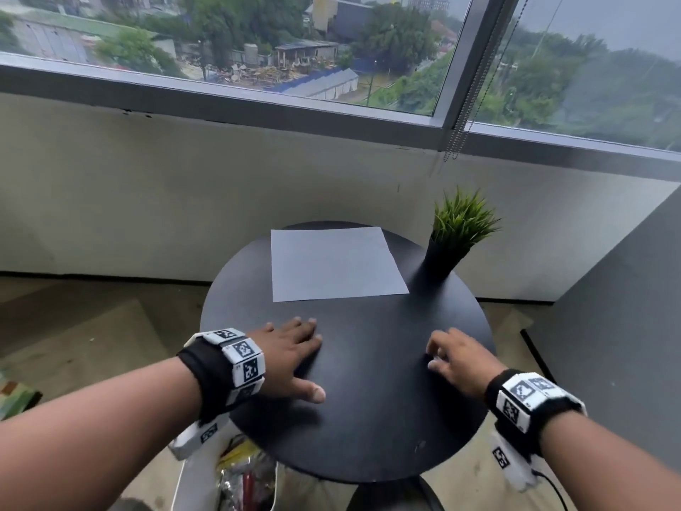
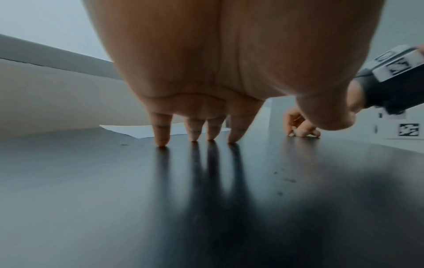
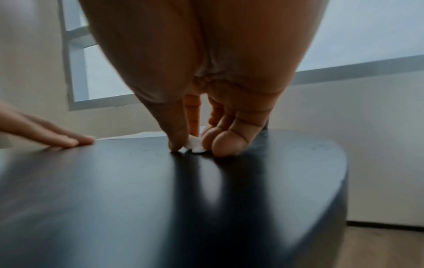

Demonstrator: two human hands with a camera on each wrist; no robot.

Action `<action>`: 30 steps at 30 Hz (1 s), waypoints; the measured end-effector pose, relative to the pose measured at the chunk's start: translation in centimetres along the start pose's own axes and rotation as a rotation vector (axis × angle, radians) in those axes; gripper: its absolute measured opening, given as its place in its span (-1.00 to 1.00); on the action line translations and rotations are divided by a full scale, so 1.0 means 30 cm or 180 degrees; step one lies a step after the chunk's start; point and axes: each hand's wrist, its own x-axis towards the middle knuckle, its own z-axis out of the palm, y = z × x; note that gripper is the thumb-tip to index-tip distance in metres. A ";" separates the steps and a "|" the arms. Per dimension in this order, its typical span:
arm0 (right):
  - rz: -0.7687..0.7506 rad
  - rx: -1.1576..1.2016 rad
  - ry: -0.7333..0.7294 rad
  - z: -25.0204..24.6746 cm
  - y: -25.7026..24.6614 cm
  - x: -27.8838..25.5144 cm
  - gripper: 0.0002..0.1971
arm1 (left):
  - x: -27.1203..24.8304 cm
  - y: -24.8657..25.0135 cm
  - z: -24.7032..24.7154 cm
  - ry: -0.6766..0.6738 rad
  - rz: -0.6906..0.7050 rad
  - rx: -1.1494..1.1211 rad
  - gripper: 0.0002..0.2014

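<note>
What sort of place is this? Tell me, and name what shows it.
Probably a high-floor office or flat corner: a wide window overlooks rooftops and trees, and a small round black table, where the right hand pinches a white scrap, holds a paper sheet and potted plant.

Premises: an upper-floor room of office or lounge type; a wide window in a grey metal frame looks down on rooftops and treetops well below; a bead chain of the kind fitted to blinds hangs at the mullion; a plain pale wall runs beneath the sill; furnishing consists of a small round black table bearing a potted grass plant and a blank sheet of paper; the floor appears bare and concrete-like; a grey partition stands at the right.
</note>
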 end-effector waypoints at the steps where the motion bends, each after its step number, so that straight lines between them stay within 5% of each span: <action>1: 0.0089 0.0029 0.0017 -0.011 0.003 0.022 -0.87 | -0.007 0.015 -0.010 0.0012 0.0219 0.0006 0.00; 4: 0.0487 0.0034 0.0237 -0.051 0.016 0.077 -0.81 | 0.001 0.026 -0.040 0.0214 0.0491 -0.0083 -0.21; 6: 0.0542 -0.0062 0.0386 -0.062 -0.010 0.097 -0.66 | 0.035 0.002 -0.045 0.0493 -0.0025 -0.0120 -0.17; 9: -0.0231 0.0034 0.0275 -0.055 -0.132 0.107 -0.47 | 0.080 -0.028 -0.022 0.0589 -0.0881 -0.0209 0.02; 11: -0.0580 -0.0024 -0.0048 -0.027 -0.198 0.132 -0.34 | 0.078 -0.009 -0.002 0.0334 -0.0733 -0.0098 0.14; 13: -0.0341 -0.0225 -0.0235 -0.009 -0.226 0.170 -0.26 | 0.041 0.028 -0.010 0.0117 -0.0201 -0.0114 0.14; 16: -0.0171 -0.0538 -0.0420 0.031 -0.276 0.158 -0.16 | 0.025 0.029 -0.038 0.0357 0.0106 -0.0568 -0.24; 21: -0.1848 -0.0551 -0.0714 0.029 -0.406 -0.002 -0.36 | 0.058 -0.071 -0.018 0.0553 -0.0418 -0.0187 -0.26; 23: -0.1671 -0.0098 -0.0473 -0.003 -0.380 0.034 -0.41 | 0.072 -0.095 -0.027 0.0560 -0.0477 -0.0017 -0.28; 28: -0.0111 -0.0318 -0.0305 -0.004 -0.263 0.179 -0.20 | 0.133 -0.171 -0.101 0.0517 -0.0968 0.0044 -0.27; 30: -0.0255 -0.0544 -0.0513 0.036 -0.299 0.129 -0.08 | 0.168 -0.219 -0.113 0.0533 -0.1143 0.0047 -0.24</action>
